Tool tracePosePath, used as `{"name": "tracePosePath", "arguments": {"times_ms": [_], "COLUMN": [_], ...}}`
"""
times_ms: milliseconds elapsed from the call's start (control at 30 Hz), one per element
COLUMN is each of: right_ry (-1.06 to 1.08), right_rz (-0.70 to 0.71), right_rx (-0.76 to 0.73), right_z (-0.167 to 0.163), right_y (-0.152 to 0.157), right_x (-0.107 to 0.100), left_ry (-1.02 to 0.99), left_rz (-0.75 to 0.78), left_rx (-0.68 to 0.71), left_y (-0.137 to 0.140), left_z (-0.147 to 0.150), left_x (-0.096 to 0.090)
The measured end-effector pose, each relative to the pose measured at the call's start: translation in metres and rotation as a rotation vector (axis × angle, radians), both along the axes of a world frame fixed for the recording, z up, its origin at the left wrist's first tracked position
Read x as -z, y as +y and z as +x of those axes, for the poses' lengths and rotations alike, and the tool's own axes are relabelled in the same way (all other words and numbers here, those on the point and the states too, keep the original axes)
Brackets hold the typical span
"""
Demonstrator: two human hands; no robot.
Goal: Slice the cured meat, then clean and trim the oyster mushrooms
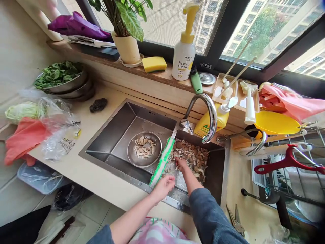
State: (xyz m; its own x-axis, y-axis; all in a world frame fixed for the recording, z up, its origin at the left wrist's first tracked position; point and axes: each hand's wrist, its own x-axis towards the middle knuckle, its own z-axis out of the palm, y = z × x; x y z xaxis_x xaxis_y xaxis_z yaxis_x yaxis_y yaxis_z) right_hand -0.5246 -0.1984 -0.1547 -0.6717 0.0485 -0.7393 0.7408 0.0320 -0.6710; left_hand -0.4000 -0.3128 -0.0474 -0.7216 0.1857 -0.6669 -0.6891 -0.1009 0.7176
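Oyster mushrooms (194, 154) lie wet in the right basin, a mass of brown caps and pale stems. My right hand (181, 164) reaches down among them at the left side of that basin, with its fingers closed; its fingertips are partly hidden, so what they hold is unclear. Over the front rim, my left hand (165, 185) hovers with fingers loosely bent and apart, and nothing visible in it. A round mesh strainer (128, 152) in the left basin contains torn mushroom strips (144, 146). Between the basins, a green-and-white fuzzy cover (162, 162) wraps the divider.
A chrome faucet (212, 117) arches over the right basin. Stacked bowls (76, 88) with leafy greens stand at the left back. A soap pump bottle (183, 62) and a potted plant (127, 49) line the sill. At right is a dish rack (276, 183) with a red-handled tool (286, 162).
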Motion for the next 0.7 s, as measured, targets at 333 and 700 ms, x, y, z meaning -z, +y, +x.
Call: {"name": "tracePosePath", "arguments": {"times_ms": [333, 700], "right_ry": [0.188, 0.370], "right_rz": [-0.111, -0.075], "right_rx": [-0.101, -0.230], "right_z": [0.104, 0.115], "right_y": [0.052, 0.052], "right_x": [-0.090, -0.127], "left_ry": [0.026, 0.217], "left_rz": [0.066, 0.070], "left_rx": [-0.198, -0.041], "left_y": [0.029, 0.018], "left_z": [-0.034, -0.013], "left_x": [0.002, -0.023]}}
